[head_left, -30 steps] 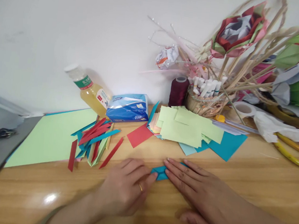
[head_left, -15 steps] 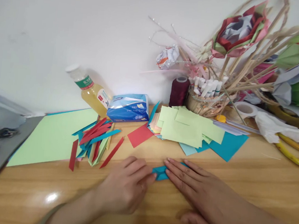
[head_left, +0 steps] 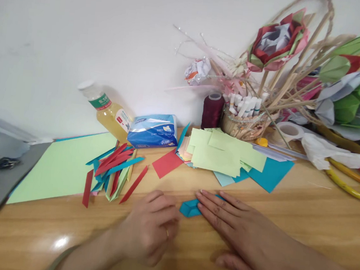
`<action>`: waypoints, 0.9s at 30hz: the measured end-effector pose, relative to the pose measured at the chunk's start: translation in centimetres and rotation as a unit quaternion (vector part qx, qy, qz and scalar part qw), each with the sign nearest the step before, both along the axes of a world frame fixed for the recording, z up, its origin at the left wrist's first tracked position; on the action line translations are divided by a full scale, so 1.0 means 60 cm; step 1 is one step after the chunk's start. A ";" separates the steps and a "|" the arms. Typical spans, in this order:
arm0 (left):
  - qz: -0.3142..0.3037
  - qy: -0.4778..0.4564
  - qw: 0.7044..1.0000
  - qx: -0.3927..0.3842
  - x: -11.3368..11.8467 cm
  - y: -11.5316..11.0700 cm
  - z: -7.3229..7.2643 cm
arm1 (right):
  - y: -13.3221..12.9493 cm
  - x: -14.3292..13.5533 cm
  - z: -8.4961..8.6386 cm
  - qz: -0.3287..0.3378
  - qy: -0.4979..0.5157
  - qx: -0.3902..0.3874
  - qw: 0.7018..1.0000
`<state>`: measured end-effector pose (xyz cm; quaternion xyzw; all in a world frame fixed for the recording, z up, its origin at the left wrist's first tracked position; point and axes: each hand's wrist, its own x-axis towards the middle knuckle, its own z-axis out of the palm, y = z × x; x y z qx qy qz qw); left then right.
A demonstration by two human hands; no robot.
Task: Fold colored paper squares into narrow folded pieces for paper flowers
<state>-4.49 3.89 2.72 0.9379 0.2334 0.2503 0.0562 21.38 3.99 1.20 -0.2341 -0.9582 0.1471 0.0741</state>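
A narrow folded strip of blue paper lies on the wooden table, its left end showing a slanted fold. My right hand rests flat over most of it, fingers stretched out and pressing it down. The thumb lies apart, on the tabletop. Just left of the strip, my left hand is curled with its fingertips bent in, apart from the paper, and nothing shows in it. Left of that hand sits a pile of folded red, blue and green paper strips, with a single red strip beside it.
Green paper squares and a red square lie beyond my hands. Behind are a tissue pack, a tilted drink bottle, a thread spool and a marker basket. Large green sheets lie left.
My left hand has drawn slightly back from the blue strip's left end, uncovering it. The right hand stays flat on the strip. The view has shifted slightly.
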 end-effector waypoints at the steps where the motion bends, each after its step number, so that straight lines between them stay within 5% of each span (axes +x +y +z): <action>1: -0.004 -0.009 1.000 0.010 0.000 0.000 -0.001 | 0.000 0.000 -0.001 0.000 0.001 -0.003 1.000; 9: -0.019 0.182 0.981 0.072 0.002 -0.005 -0.018 | 0.007 0.000 0.006 0.005 0.002 -0.011 1.000; 16: -0.031 0.179 0.981 0.072 -0.002 -0.005 -0.026 | 0.010 0.009 -0.013 -0.080 0.061 0.003 0.995; 22: -0.026 0.196 0.978 0.067 0.001 -0.006 -0.021 | 0.008 0.003 -0.011 -0.035 0.048 0.116 0.991; 27: -0.013 0.186 0.980 0.075 0.001 -0.006 -0.020 | 0.005 -0.001 -0.006 -0.039 0.005 0.123 0.992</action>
